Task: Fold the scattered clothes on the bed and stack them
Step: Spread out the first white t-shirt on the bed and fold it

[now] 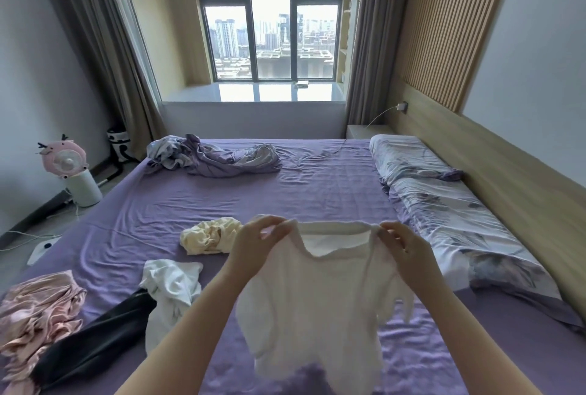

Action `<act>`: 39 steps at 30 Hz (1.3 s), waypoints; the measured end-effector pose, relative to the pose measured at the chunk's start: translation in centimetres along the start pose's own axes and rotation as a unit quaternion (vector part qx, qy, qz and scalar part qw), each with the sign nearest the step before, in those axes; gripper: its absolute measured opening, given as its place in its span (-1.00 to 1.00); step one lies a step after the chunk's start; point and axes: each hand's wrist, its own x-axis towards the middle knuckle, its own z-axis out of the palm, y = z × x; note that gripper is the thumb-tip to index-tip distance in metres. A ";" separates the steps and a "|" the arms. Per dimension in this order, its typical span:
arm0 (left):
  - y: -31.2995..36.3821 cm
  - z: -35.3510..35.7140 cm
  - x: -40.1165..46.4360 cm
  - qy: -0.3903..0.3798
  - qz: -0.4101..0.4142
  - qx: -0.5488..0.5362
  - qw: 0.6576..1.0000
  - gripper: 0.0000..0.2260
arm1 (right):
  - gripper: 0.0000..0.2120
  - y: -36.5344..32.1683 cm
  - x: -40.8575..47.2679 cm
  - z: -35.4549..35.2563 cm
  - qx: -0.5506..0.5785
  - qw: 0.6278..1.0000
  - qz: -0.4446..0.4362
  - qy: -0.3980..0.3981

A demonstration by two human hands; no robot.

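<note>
Far left of the frame: pink satin garment (38,309) crumpled at the bed's edge, black garment (95,344) lying slantwise just beside it toward the lower left. Right of these, a rumpled white garment (171,290) touching the black one's upper end; above it, well short of the centre, a cream garment (209,236) bunched up. Upper left of the purple bed (317,179), a heap of purple-grey bedding (215,156).

Centre of the frame: white top (314,306) held up above the bed, hanging free, neckline uppermost, long axis running top to bottom of the frame, shoulder line running left to right. Left hand (253,245) pinching the left shoulder between thumb and fingertips; right hand (402,245) pinching the right shoulder likewise. Both hands level, equally near, one at each end of the shoulder line. Bare sheet directly below and beyond the top, likely the spot for laying it flat before folding.

Right edge: floral pillows (444,204) along the headboard. No folded stack visible yet.
</note>
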 end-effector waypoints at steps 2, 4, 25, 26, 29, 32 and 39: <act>0.3 -1.1 0.4 0.032 0.000 0.007 0.999 -0.89 | -0.88 -0.2 0.1 0.3 -0.036 0.999 0.011 0.019; 0.3 -2.1 0.5 0.060 0.029 0.040 0.997 -0.89 | -0.84 -0.5 0.0 0.5 -0.081 0.996 -0.006 0.033; -3.1 -8.2 1.1 0.130 -0.010 0.102 0.986 -0.81 | -0.84 -4.6 -2.3 2.6 -0.050 0.999 0.012 -0.008; -3.1 -8.4 1.1 0.126 -0.009 0.103 0.987 -0.82 | -0.84 -4.7 -2.5 2.7 -0.061 0.998 0.003 -0.014; -3.0 -8.8 0.5 0.103 -0.003 0.100 0.990 -0.82 | -0.85 -5.4 -3.2 2.8 -0.047 0.998 -0.005 -0.047; -3.1 -8.9 -0.6 0.099 0.015 0.143 0.985 -0.81 | -0.92 -5.4 -3.7 2.7 -0.070 0.995 -0.042 -0.061; -1.7 -9.8 -3.2 0.043 0.087 0.187 0.978 -0.81 | -0.52 -7.2 -5.7 1.8 -0.090 0.993 -0.064 -0.028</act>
